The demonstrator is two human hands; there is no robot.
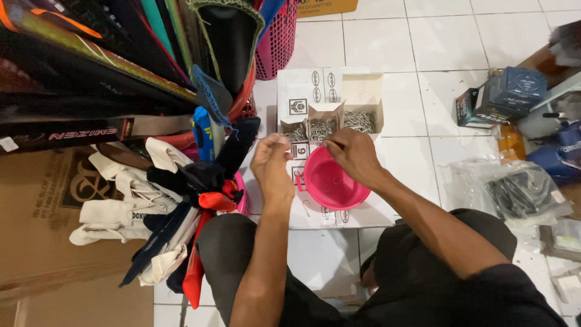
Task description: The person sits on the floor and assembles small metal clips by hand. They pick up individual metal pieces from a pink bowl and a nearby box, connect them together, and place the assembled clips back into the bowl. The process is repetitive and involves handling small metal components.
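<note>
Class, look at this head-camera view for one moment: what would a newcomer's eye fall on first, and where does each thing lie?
The bright pink bowl at centre stands out first, on white card on the tiled floor, with the left hand and right hand raised just above it, fingers pinched. Behind it, small open boxes of metal hooks glint. At left, a heap of fabric sleeves and cases crowds the frame.

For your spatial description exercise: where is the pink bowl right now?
In the head view, the pink bowl sits centre frame on white cardboard, under the right hand, in front of small boxes of metal hooks.
</note>
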